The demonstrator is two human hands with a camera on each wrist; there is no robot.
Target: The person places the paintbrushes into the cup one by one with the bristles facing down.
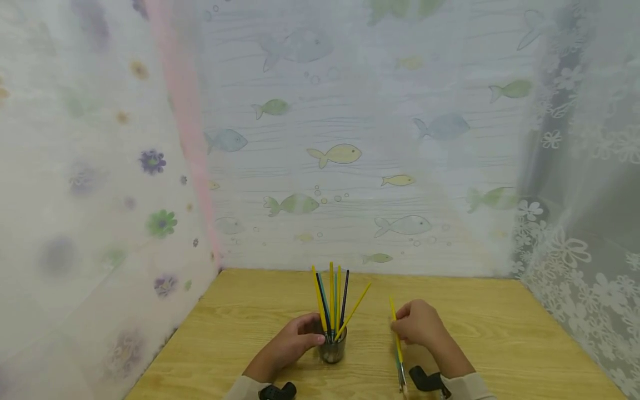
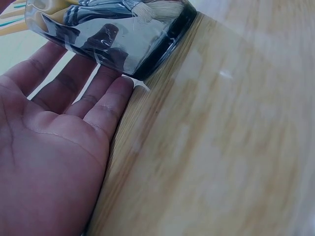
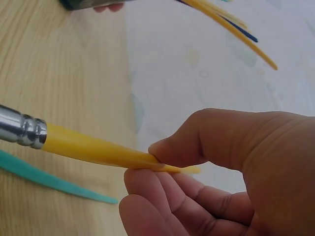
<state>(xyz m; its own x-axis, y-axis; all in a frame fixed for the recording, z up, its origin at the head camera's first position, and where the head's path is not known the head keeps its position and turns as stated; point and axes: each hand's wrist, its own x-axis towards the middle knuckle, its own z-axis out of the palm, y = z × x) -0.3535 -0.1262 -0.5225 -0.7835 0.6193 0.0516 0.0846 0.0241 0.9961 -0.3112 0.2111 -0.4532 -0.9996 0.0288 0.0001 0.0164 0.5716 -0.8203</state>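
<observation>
A clear glass [image 1: 332, 354] stands upright on the wooden table, bristle ends down inside it, holding several paintbrushes [image 1: 331, 300] with yellow, teal and dark handles. My left hand [image 1: 292, 343] holds the glass from the left, thumb at the near side and fingers behind. In the left wrist view its fingertips touch the glass wall [image 2: 113, 49]. To the right of the glass, my right hand [image 1: 421, 326] pinches a yellow paintbrush [image 3: 93, 147] by its handle between thumb and fingers, the metal ferrule towards me. A teal paintbrush [image 3: 54, 182] lies on the table beneath it.
The light wooden table [image 1: 240, 311] ends at a white curtain [image 1: 345, 239] printed with fish. A flowered sheet [image 1: 100, 222] hangs on the left and a lace-patterned one [image 1: 590, 250] on the right. One yellow brush [image 1: 361, 299] leans far right out of the glass.
</observation>
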